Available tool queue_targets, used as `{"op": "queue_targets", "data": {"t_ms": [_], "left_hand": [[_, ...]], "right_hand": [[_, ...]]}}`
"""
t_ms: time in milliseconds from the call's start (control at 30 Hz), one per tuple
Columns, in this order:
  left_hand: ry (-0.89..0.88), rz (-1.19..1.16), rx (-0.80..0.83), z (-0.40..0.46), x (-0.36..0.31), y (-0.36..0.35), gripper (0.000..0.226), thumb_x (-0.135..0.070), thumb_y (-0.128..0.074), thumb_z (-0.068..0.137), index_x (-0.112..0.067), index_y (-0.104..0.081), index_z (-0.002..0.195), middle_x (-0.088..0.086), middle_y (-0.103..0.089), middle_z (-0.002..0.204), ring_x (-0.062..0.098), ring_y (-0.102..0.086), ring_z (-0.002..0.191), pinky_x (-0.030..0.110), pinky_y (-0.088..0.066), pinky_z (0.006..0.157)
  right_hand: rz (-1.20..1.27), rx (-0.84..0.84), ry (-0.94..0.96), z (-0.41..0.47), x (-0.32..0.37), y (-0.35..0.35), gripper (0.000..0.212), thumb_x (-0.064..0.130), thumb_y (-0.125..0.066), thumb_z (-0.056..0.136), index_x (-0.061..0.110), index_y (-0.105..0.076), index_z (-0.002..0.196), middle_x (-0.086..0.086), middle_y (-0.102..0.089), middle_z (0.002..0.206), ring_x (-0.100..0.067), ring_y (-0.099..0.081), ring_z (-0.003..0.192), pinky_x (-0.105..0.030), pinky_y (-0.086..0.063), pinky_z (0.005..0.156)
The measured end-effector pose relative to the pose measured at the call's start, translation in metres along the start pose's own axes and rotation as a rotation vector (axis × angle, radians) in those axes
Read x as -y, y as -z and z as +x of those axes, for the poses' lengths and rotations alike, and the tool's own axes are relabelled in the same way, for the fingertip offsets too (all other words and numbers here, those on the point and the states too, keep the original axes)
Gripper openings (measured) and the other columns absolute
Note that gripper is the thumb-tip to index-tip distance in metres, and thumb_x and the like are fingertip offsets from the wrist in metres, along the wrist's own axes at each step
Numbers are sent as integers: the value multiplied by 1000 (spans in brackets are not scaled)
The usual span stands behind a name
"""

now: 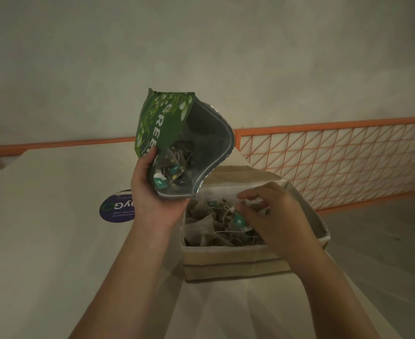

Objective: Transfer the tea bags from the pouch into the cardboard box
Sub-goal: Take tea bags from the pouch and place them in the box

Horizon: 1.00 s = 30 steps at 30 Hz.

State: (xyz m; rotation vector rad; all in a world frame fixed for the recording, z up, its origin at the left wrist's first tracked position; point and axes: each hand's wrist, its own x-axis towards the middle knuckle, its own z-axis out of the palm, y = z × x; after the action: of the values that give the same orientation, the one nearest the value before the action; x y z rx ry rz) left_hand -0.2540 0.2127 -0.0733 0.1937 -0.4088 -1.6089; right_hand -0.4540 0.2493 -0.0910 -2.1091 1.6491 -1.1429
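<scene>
Right hand [272, 216] pinching tea bag [251, 203] over cardboard box [226, 260] — left hand [152, 192] gripping pouch [167, 123].

The scene was dim and flatly lit with a greenish-grey cast, shadows soft and weak, a faint sheen on the pouch's [208, 133] silvery lining, mild softness over the tea bags [216, 226], and wide-angle bending of the orange railing [324, 126].

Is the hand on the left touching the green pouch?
Touching. The head view shows the left hand gripping the green pouch near its open mouth, fingers curled round its lower edge.
</scene>
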Motion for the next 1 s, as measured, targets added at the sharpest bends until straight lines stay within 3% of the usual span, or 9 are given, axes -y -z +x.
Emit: {"op": "queue_targets", "data": {"t_ms": [100, 200, 333, 467, 567, 633, 733, 867, 1000], "left_hand": [[-1, -3, -10, 1, -1, 1, 59, -34, -62, 86, -17, -58, 142, 11, -57, 145, 32, -54, 134, 46, -49, 105], [5, -5, 4, 0, -2, -1, 58, -35, -61, 87, -16, -58, 142, 11, -56, 146, 32, -54, 134, 46, -47, 107], [-7, -7, -5, -1, -2, 0, 54, -36, -58, 90, -16, -60, 140, 12, -57, 145, 33, -55, 133, 46, -50, 105], [-1, -17, -13, -1, -3, -1, 56, -36, -59, 89, -15, -59, 141, 12, -58, 145, 33, -55, 132, 46, -52, 102], [-18, 36, 14, -3, -2, -3, 57, -38, -57, 87, -15, -59, 138, 10, -60, 139, 30, -61, 121, 38, -59, 85], [-21, 83, 11, -3, -2, -3, 62, -40, -55, 88, -14, -53, 144, 10, -55, 140, 28, -55, 123, 36, -54, 93], [-18, 92, 12, -2, 1, -1, 53, -39, -53, 91, -13, -57, 137, 8, -59, 134, 24, -56, 126, 35, -48, 99], [2, 60, -8, -2, 5, 1, 41, -40, -53, 93, -16, -73, 118, 7, -67, 132, 27, -59, 129, 38, -48, 101], [-1, 66, -11, -2, 3, 0, 39, -40, -52, 91, -15, -81, 101, 6, -73, 116, 23, -66, 118, 36, -45, 102]], "right_hand": [[2, 34, 113, 1, 10, -4, 24, 41, -64, 85, 37, -70, 107, 21, -57, 109, -7, -51, 105, -26, -46, 90], [-39, 281, 266, -1, 22, -12, 32, 57, -46, 91, 41, -71, 102, 26, -62, 108, 3, -50, 103, -29, -41, 98], [-320, 507, 126, 1, 23, -17, 55, 67, -26, 93, 35, -69, 105, 14, -60, 117, -10, -45, 118, -43, -27, 110], [-191, 234, 169, 6, 39, -8, 26, 51, -51, 93, 33, -70, 91, 12, -55, 104, -11, -47, 106, -39, -36, 99], [107, -101, 228, 16, 63, -2, 13, 37, -62, 89, 27, -68, 82, 15, -56, 84, -6, -51, 85, -19, -41, 76], [139, -183, 307, 28, 82, -4, 7, 23, -66, 89, 23, -71, 92, 13, -60, 86, -5, -52, 82, -10, -39, 72], [9, -166, 420, 52, 103, -19, 19, 7, -61, 88, 11, -72, 102, -3, -64, 98, -18, -56, 94, -23, -47, 80], [-312, -32, 372, 72, 109, -39, 31, 26, -55, 92, 11, -64, 118, -10, -56, 119, -26, -44, 114, -38, -46, 93], [-266, 18, 411, 71, 107, -42, 23, 27, -63, 87, 17, -69, 106, -6, -58, 116, -23, -45, 112, -39, -48, 91]]}}
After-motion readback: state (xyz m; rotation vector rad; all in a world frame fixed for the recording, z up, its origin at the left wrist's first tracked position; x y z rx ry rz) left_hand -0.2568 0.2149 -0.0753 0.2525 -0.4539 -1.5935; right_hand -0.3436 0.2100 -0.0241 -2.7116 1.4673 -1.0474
